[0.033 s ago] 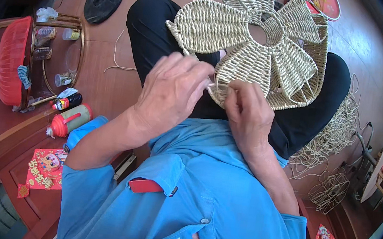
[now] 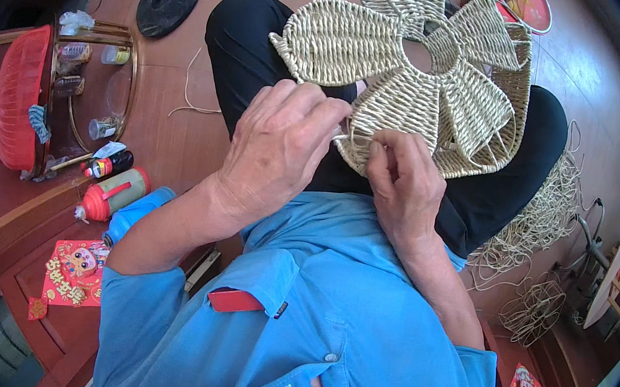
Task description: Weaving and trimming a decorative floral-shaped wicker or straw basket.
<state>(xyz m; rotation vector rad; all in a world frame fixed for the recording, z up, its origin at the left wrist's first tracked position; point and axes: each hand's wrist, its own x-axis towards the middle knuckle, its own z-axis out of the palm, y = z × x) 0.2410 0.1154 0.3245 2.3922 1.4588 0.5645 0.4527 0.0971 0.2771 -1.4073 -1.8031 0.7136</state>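
A woven straw-coloured cord piece shaped like a flower (image 2: 343, 41), with broad petals around a round hole, lies across my lap. Its lower petal (image 2: 397, 111) reaches down between my hands. My left hand (image 2: 276, 140) is closed at that petal's left edge, fingertips pinching a pale strand of cord (image 2: 341, 136). On the other side my right hand (image 2: 406, 173) is closed too, thumb and forefinger pinched on the cord at the petal's lower edge. The exact grip is partly hidden by the fingers. A wider woven rim (image 2: 516, 103) shows beneath the petals on the right.
Loose cord lies in a large tangled heap (image 2: 538, 216) on the floor at right, with a smaller coil (image 2: 533, 309) nearer. At left are a rack with a red plastic basin (image 2: 19, 96), a thermos (image 2: 114, 194) and a dark bottle (image 2: 112, 165). A round black base (image 2: 169, 1) stands far left.
Both hands have shifted very slightly at the petal's edge, still pinched. The woven piece has hardly moved.
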